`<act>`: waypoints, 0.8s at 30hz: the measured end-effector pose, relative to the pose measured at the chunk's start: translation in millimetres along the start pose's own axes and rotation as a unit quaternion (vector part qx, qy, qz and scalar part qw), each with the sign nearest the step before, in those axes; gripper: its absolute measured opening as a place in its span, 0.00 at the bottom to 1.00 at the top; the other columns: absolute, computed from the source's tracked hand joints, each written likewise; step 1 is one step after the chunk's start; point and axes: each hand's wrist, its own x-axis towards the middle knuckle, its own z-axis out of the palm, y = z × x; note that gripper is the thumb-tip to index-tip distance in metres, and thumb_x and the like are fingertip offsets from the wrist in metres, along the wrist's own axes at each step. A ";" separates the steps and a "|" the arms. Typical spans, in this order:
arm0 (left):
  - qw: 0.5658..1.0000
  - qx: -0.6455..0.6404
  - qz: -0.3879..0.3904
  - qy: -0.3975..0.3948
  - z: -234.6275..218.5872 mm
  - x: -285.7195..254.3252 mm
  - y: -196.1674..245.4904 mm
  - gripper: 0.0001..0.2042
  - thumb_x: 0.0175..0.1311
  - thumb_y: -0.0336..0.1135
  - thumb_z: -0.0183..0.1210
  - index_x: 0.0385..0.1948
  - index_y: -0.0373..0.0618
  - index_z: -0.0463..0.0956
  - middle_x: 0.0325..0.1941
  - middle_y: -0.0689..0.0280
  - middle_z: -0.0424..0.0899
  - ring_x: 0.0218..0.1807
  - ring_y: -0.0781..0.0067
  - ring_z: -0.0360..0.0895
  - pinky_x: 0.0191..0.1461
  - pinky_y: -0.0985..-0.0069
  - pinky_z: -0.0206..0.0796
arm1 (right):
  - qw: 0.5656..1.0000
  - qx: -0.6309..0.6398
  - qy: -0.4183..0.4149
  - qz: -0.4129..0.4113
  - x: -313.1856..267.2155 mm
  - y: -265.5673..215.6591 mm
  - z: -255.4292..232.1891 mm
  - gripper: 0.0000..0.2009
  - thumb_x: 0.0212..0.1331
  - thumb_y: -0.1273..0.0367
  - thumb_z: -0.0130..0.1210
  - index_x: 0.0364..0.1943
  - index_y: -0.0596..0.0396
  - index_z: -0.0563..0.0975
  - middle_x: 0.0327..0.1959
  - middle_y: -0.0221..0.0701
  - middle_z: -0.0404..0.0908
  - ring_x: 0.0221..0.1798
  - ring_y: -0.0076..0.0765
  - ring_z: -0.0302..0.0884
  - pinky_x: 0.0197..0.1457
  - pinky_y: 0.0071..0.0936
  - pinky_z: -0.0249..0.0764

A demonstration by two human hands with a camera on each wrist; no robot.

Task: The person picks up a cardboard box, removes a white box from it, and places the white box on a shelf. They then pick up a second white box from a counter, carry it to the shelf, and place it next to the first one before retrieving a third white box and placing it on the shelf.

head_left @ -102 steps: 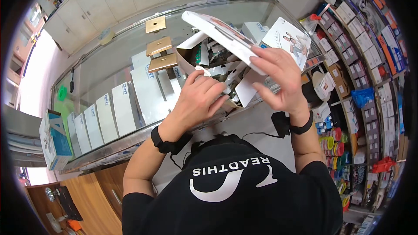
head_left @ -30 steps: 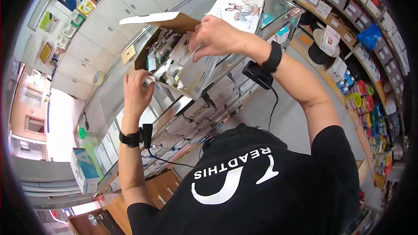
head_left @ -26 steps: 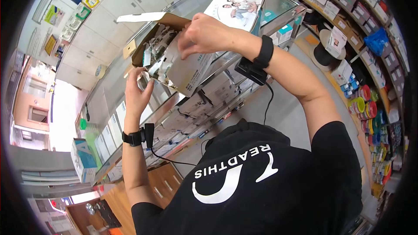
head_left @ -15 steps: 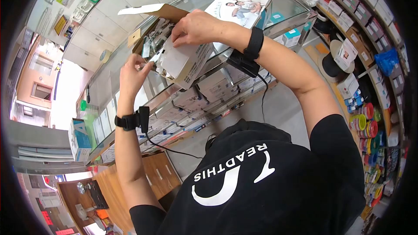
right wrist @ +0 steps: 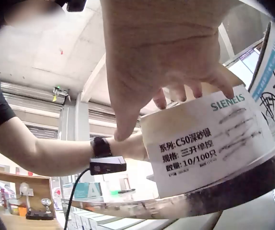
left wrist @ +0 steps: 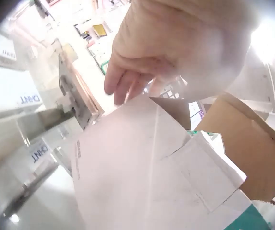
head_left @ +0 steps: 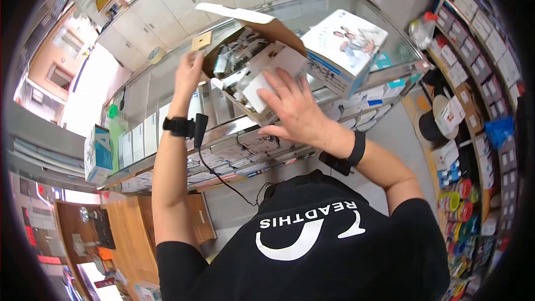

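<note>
A white cardboard box (head_left: 265, 116) with a brown inside stands on the glass counter, its lid raised at the back. Loose small parts in clear packaging (head_left: 244, 50) fill it. "SIENEIS" and black printing show on its end panel (right wrist: 200, 143) in the right wrist view. Over the white inner flap (head_left: 278, 69) my right hand (head_left: 298, 110) lies spread, fingers extended and touching it. My left hand (head_left: 188, 75) is at the box's far left side. Its fingers (left wrist: 123, 88) hang loosely bent beside the box edge, with nothing seen in them.
Another white box (head_left: 351, 44) with a picture of people stands to the right. A gold plate (head_left: 202, 40) lies behind the left hand. Several upright white boxes (head_left: 150, 134) line the counter's left side. Stocked shelves (head_left: 473, 78) rise at the right.
The lid that my right hand held up at first now stands open behind. My right hand, lately bent at the inner flap, now spreads over it; my left hand has shifted to the box's left side.
</note>
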 end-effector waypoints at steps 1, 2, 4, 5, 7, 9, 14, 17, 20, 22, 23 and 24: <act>0.998 -0.062 0.011 -0.015 11.7 9.5 -25.7 0.23 0.60 0.52 0.50 0.41 0.38 0.74 0.39 0.52 0.80 0.43 0.58 0.77 0.47 0.70 0.65 | 0.999 0.033 0.010 0.033 0.8 -2.3 7.4 0.34 0.36 0.56 0.66 0.50 0.53 0.66 0.61 0.46 0.57 0.64 0.57 0.51 0.58 0.52 0.56; 0.980 -0.146 -0.118 -0.067 5.3 -4.9 3.4 0.23 0.60 0.52 0.49 0.38 0.37 0.76 0.33 0.53 0.80 0.39 0.58 0.77 0.43 0.70 0.65 | 0.995 0.065 0.019 0.069 1.5 -3.6 14.4 0.35 0.36 0.55 0.67 0.50 0.54 0.64 0.61 0.48 0.55 0.64 0.60 0.50 0.59 0.52 0.55; 0.997 -0.055 -0.028 -0.045 1.6 -19.3 8.5 0.23 0.60 0.53 0.49 0.39 0.38 0.75 0.28 0.55 0.80 0.33 0.62 0.77 0.38 0.72 0.65 | 0.988 0.121 0.049 0.088 -0.3 -1.9 24.3 0.34 0.38 0.59 0.66 0.50 0.57 0.64 0.62 0.51 0.54 0.65 0.61 0.47 0.58 0.58 0.53; 0.997 -0.062 -0.026 -0.043 -4.0 -32.6 18.9 0.21 0.59 0.51 0.51 0.38 0.38 0.76 0.28 0.56 0.79 0.32 0.64 0.76 0.37 0.73 0.66 | 0.982 0.126 0.082 0.114 -3.2 1.5 26.1 0.32 0.40 0.61 0.65 0.51 0.58 0.64 0.63 0.52 0.53 0.66 0.62 0.46 0.61 0.55 0.51; 0.994 -0.103 -0.002 -0.030 -10.2 -69.8 28.7 0.17 0.56 0.44 0.56 0.38 0.38 0.76 0.29 0.56 0.78 0.32 0.66 0.76 0.37 0.74 0.66 | 0.974 0.135 0.108 0.149 -13.7 5.2 23.9 0.29 0.43 0.66 0.61 0.52 0.59 0.64 0.64 0.53 0.51 0.68 0.63 0.44 0.66 0.48 0.47; 0.988 -0.143 0.062 -0.016 -14.9 -103.7 30.6 0.16 0.52 0.36 0.60 0.40 0.38 0.75 0.32 0.57 0.77 0.33 0.68 0.75 0.38 0.75 0.66 | 0.970 0.139 0.099 0.173 -23.0 3.7 14.9 0.25 0.47 0.70 0.56 0.52 0.60 0.65 0.65 0.53 0.51 0.68 0.59 0.44 0.68 0.43 0.44; 0.959 -0.200 0.192 -0.053 -33.1 -147.4 31.6 0.22 0.44 0.29 0.62 0.46 0.38 0.72 0.34 0.56 0.75 0.33 0.62 0.73 0.37 0.74 0.68 | 0.932 0.190 0.140 0.275 -26.9 21.8 13.3 0.17 0.59 0.68 0.42 0.49 0.65 0.70 0.61 0.47 0.62 0.65 0.44 0.56 0.67 0.35 0.48; 0.950 -0.173 0.258 -0.025 -24.2 -155.8 16.6 0.23 0.44 0.28 0.61 0.47 0.39 0.72 0.37 0.57 0.72 0.36 0.60 0.73 0.36 0.73 0.68 | 0.928 0.205 0.156 0.271 -11.1 32.8 21.9 0.22 0.63 0.61 0.35 0.51 0.68 0.69 0.59 0.45 0.65 0.62 0.40 0.60 0.66 0.34 0.51; 0.940 -0.176 0.293 0.006 -18.3 -154.4 6.8 0.22 0.43 0.26 0.57 0.46 0.39 0.72 0.35 0.59 0.71 0.35 0.63 0.72 0.35 0.75 0.68 | 0.926 0.198 0.134 0.292 1.7 38.1 30.8 0.27 0.64 0.57 0.30 0.56 0.67 0.65 0.59 0.43 0.64 0.62 0.40 0.61 0.65 0.34 0.53; 0.932 -0.178 0.314 0.024 -15.1 -152.3 3.4 0.21 0.43 0.27 0.55 0.45 0.39 0.72 0.34 0.60 0.70 0.34 0.65 0.72 0.35 0.76 0.68 | 0.854 0.330 0.184 0.358 6.2 44.3 37.9 0.27 0.63 0.58 0.31 0.58 0.66 0.62 0.60 0.42 0.64 0.62 0.40 0.61 0.65 0.34 0.54; 0.928 -0.179 0.326 0.036 -11.6 -151.6 2.2 0.21 0.42 0.28 0.54 0.44 0.38 0.73 0.33 0.62 0.69 0.34 0.67 0.71 0.35 0.77 0.68 | 0.868 0.322 0.162 0.342 6.5 49.3 38.2 0.27 0.63 0.58 0.31 0.59 0.65 0.61 0.60 0.41 0.63 0.62 0.39 0.61 0.64 0.34 0.56; 0.923 -0.179 0.339 0.047 -9.1 -150.5 1.6 0.21 0.41 0.29 0.53 0.43 0.38 0.73 0.32 0.63 0.69 0.33 0.68 0.71 0.35 0.78 0.67 | 0.872 0.314 0.155 0.342 5.7 52.1 38.6 0.27 0.63 0.58 0.31 0.59 0.65 0.61 0.60 0.41 0.63 0.62 0.39 0.61 0.64 0.34 0.56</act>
